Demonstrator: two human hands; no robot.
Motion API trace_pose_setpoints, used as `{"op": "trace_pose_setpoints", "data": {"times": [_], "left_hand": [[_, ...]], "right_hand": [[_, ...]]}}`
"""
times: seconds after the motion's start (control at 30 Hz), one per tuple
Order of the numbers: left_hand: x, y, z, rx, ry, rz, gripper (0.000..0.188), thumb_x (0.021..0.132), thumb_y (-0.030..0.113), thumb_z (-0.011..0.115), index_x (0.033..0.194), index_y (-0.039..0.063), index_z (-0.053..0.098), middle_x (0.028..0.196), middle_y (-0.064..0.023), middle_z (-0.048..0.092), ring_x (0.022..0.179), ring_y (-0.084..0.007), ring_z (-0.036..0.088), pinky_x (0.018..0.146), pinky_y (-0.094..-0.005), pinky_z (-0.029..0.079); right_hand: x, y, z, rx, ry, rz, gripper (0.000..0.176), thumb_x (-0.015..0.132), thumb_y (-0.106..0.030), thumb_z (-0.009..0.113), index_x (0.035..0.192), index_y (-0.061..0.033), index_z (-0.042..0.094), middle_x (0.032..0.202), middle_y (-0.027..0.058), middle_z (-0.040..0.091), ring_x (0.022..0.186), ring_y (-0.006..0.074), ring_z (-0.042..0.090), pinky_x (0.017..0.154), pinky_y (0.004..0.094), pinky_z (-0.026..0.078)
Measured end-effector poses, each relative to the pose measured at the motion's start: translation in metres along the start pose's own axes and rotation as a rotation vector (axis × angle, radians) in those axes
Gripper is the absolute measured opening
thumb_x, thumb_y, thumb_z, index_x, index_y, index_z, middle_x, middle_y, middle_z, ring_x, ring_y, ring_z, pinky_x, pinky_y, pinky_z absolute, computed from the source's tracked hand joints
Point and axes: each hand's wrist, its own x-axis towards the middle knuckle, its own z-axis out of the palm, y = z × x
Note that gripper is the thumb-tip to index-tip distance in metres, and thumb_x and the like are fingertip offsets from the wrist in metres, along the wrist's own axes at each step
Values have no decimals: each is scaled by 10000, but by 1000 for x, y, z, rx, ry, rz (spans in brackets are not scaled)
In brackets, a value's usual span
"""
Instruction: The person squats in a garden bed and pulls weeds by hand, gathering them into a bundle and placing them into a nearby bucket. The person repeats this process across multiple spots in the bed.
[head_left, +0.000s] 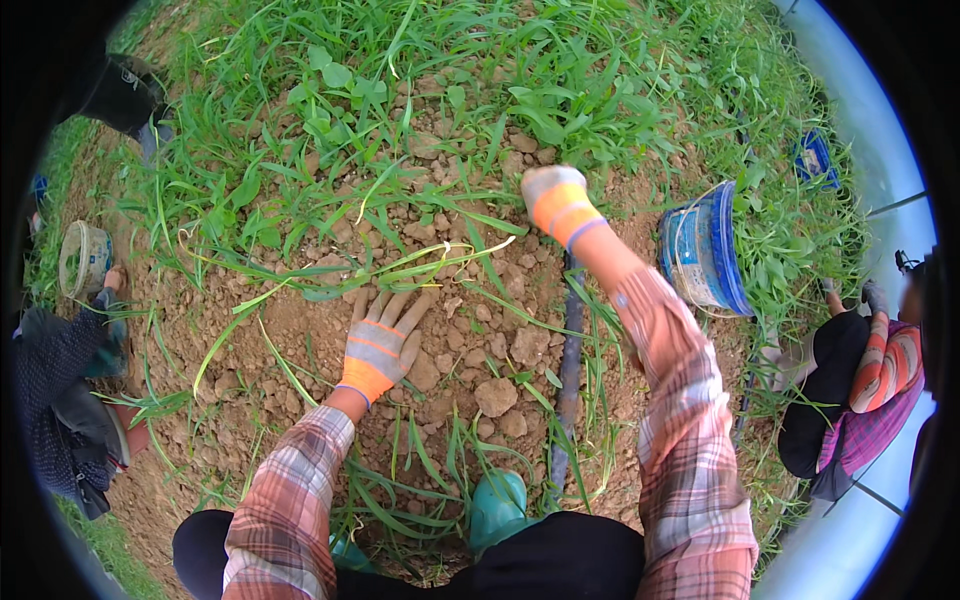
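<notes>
My left hand (381, 349), in a grey and orange work glove, rests palm down on the cloddy soil with its fingers spread. Its fingertips reach the long green leaves (420, 274) of a plant lying across the ground, partly yellowed and bent. My right hand (559, 201), gloved alike, is curled near the edge of a dense patch of green weeds (555, 112). Its fingers face away from me, so whether it grips anything is hidden. Narrow-leaved plants (420, 457) grow close to my green boot (497, 502).
A black hose (571, 337) runs over the soil below my right forearm. A blue bucket (727, 247) leans at the right, a smaller blue container (817, 159) beyond. People crouch at right (877, 405) and left (60, 405); a whitish bucket (86, 259) is at left. Plastic sheeting (847, 90) borders the right.
</notes>
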Motion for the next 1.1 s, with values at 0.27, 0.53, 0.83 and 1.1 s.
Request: {"op": "trace_pose_setpoints", "data": {"times": [0.27,0.53,0.83,1.1], "left_hand": [[1,1,0,-14,-34,-12,560,831,188,570,1379,179,454,1320,-138,460,1230,-355,425,1098,-575,235],[2,2,-1,1,-42,-7,537,846,215,537,1375,180,456,1344,-134,447,1234,-351,423,1098,-578,233],[0,2,1,17,-34,-6,529,851,206,544,1373,182,459,1361,-131,439,1240,-345,417,1104,-576,227],[0,-1,3,16,-9,-2,571,850,232,548,1408,228,425,1293,-114,496,1186,-360,462,1085,-583,256]], "right_hand": [[-116,-14,7,1106,-118,-257,418,719,-314,681,925,46,630,847,256,658,843,384,655,784,419,515],[3,29,40,202,176,-25,395,830,-173,555,1198,-32,532,1102,164,652,970,289,666,789,383,549],[39,44,31,-64,-90,16,266,833,-161,635,1083,-95,697,1130,112,678,1019,279,665,775,361,539],[29,55,26,33,67,43,191,825,-125,587,939,-75,731,954,115,720,862,299,701,695,395,560]]}}
